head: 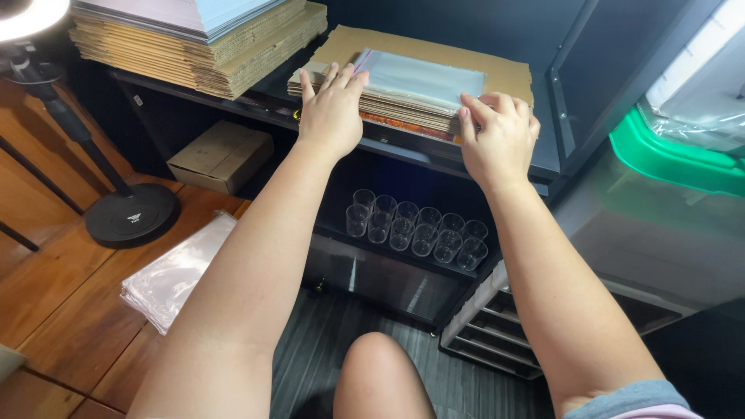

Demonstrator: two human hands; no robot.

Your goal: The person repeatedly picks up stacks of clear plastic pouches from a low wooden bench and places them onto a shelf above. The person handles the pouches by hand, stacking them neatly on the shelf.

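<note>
A closed brown cardboard box (pixel 221 156) is sitting on the floor under the shelf; clear plastic bags (pixel 174 271) are lying nearby.

The cardboard sheets (pixel 403 105) are plain brown, with a clear plastic bag (pixel 423 77) on top. The shelf (pixel 434 151) is black; the cups (pixel 415 229) are clear.

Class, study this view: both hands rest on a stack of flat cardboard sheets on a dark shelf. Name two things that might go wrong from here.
1. The clear plastic bag on top of the cardboard stack looks slippery and may slide off if the left hand or right hand shifts the stack.
2. Fallen sheets could hit the clear cups below.
</note>
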